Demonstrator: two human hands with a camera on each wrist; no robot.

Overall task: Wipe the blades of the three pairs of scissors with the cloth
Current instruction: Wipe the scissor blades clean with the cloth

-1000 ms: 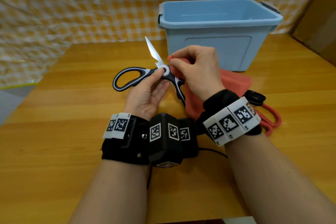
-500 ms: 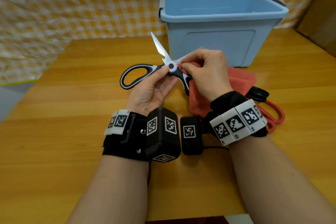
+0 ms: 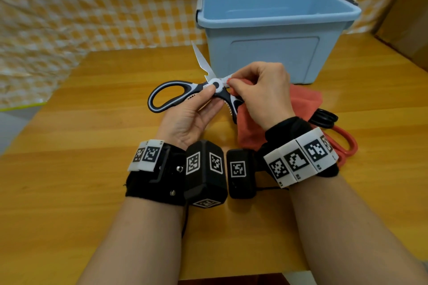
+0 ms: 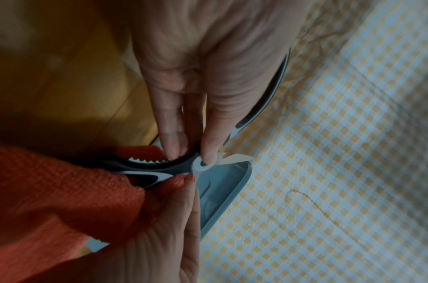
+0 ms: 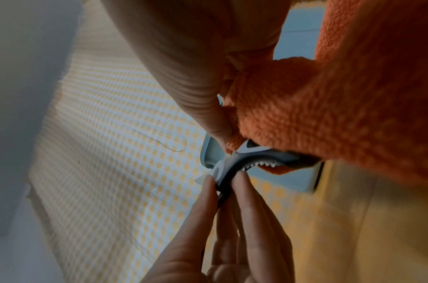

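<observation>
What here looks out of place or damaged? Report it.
Nothing stands out. The left hand holds the open black-and-grey scissors near the pivot while the right hand pinches the orange cloth against one blade. The red scissors and black scissors lie flat on the table. The blue bin stands upright.

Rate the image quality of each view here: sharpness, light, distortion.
Head view: evenly lit and sharp on the black-and-grey scissors, with the blue bin bowed by the wide lens. Left wrist view: dim and soft, the left hand blurred. Right wrist view: brighter, the orange cloth blurred at close range.
</observation>
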